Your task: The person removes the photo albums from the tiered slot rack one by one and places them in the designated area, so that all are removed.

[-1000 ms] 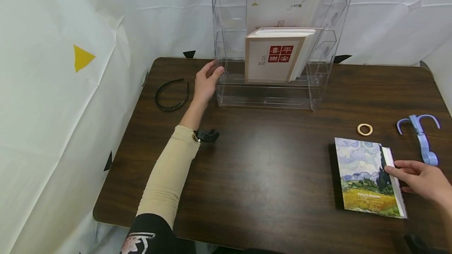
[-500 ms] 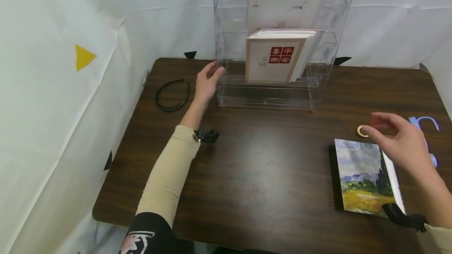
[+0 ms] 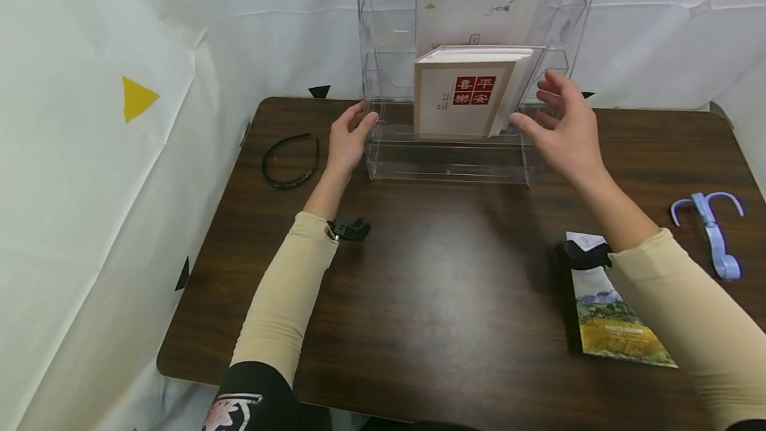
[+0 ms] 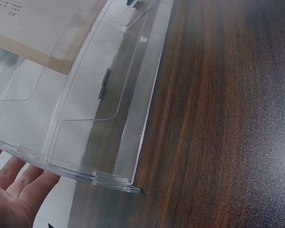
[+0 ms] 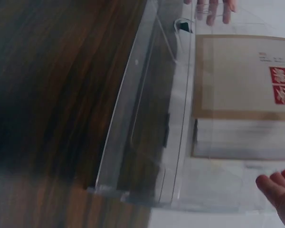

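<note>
A clear acrylic display rack (image 3: pixel 449 171) stands at the back of the table, its tiers holding books. My left hand (image 3: pixel 349 140) rests against the rack's left side panel, with fairly straight fingers, as the left wrist view also shows. At the rack's right side my right hand (image 3: pixel 565 126) is raised with its fingers spread and nothing visible between them. Nearest to both hands is a cream book (image 3: pixel 461 102) with red squares on its cover. A white book (image 3: pixel 473 18) stands in the tier above. Under my right forearm lies a photo album (image 3: pixel 616 331), partly covered.
On the dark wooden table (image 3: pixel 431 271), a black headband (image 3: pixel 287 183) lies left of my left hand. A blue hook-shaped item (image 3: pixel 715 235) lies far right. White sheeting (image 3: pixel 239 38) hangs behind and to the left.
My right hand has left the album's edge, passed over the wooden ring and reached the rack's right side. The ring is out of sight now. My left hand has stayed in place.
</note>
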Demonstrator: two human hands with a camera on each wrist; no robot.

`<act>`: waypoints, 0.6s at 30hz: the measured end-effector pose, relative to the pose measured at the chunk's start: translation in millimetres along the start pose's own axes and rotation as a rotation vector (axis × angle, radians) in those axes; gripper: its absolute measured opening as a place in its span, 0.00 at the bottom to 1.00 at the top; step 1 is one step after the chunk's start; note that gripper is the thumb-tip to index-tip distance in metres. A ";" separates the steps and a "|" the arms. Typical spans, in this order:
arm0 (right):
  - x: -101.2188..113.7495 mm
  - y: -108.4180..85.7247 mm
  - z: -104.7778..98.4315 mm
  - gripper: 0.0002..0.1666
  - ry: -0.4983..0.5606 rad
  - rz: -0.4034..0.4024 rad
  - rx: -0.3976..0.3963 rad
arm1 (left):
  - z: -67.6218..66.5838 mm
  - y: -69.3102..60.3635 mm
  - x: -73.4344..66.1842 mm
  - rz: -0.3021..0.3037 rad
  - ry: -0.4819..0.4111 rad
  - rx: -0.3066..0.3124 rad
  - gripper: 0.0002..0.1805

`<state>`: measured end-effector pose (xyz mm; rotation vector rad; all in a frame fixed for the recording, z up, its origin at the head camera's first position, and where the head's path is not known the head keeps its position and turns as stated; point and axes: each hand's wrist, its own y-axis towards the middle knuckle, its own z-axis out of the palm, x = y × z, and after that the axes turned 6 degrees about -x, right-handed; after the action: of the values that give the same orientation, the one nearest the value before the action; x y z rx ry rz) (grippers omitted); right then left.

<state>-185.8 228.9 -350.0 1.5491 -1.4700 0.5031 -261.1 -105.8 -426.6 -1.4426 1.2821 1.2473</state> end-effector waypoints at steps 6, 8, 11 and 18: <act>0.3 21.6 21.9 0.46 0.012 0.051 -0.028 | 0.5 -1.0 -0.7 -0.002 -0.005 0.007 0.26; -1.2 26.2 26.8 0.43 0.013 0.061 -0.025 | 0.3 -0.8 -1.2 0.002 -0.002 0.005 0.26; -4.4 31.2 31.5 0.41 0.009 0.077 -0.001 | 0.6 0.2 -1.0 0.009 0.001 0.004 0.26; -13.3 40.3 34.6 0.37 0.047 0.033 0.109 | -0.6 1.1 1.3 -0.003 0.010 0.003 0.27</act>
<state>-236.2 213.3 -364.7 1.5890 -1.4545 0.6442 -262.1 -106.7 -427.7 -1.4499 1.2875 1.2376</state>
